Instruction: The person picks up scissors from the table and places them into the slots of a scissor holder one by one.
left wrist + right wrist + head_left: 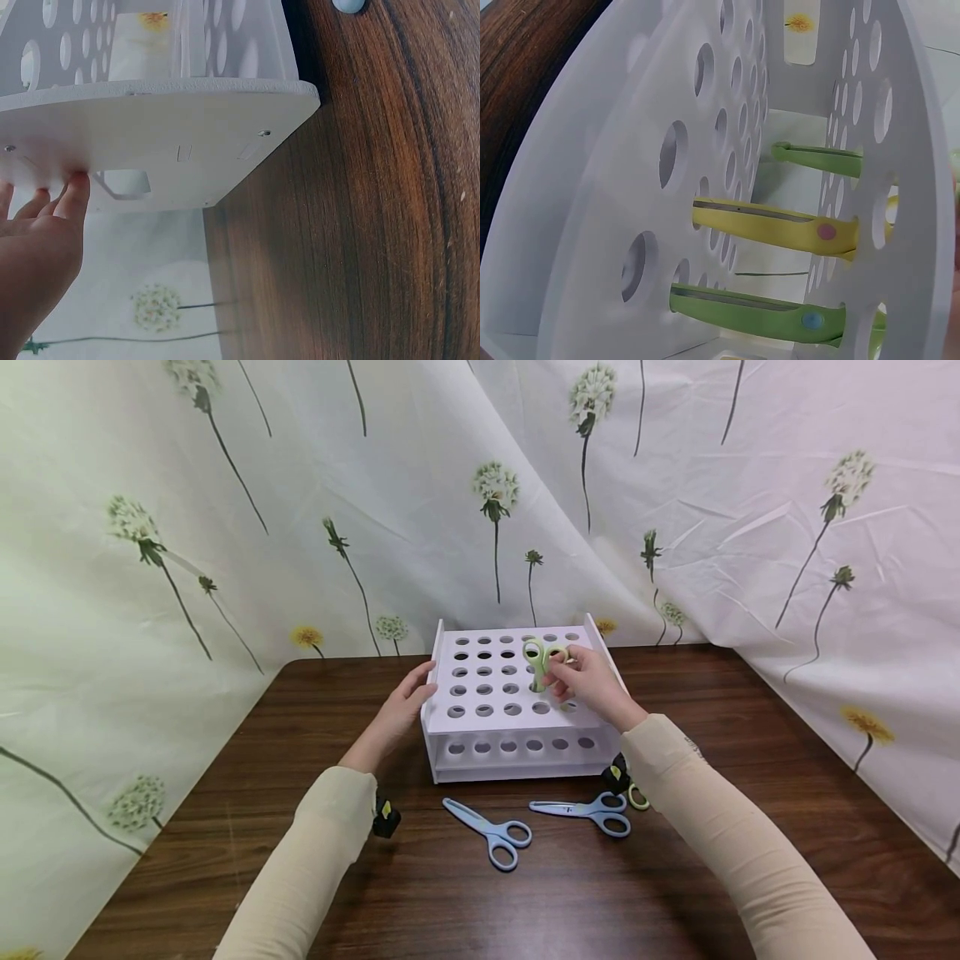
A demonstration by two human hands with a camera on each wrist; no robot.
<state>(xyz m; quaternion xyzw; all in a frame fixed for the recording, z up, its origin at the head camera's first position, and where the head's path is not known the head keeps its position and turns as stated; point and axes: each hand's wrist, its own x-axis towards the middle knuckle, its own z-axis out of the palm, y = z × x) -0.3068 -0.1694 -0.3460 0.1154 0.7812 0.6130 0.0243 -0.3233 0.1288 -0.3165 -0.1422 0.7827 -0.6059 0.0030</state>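
A white two-tier rack (pixel 495 724) with rows of round holes stands on the table. My right hand (pixel 588 685) pinches green scissors (pixel 537 675) by the handles over the upper shelf, blades pointing down. In the right wrist view, the blades of these green scissors (pixel 821 160) pass through an upper hole, their tip short of the lower shelf. Nearer that camera, yellow scissors (pixel 776 231) and another green pair (pixel 757 311) stand with tips in lower holes. My left hand (pixel 401 706) rests its extended fingers (pixel 73 199) against the rack's left side panel (pixel 150 127).
Two blue scissors (pixel 491 831) (pixel 585 810) lie on the brown wooden table (pixel 322 743) before the rack. A green scissors handle (pixel 639 798) shows beside my right sleeve. Behind the table hangs a flower-patterned cloth (pixel 420 527).
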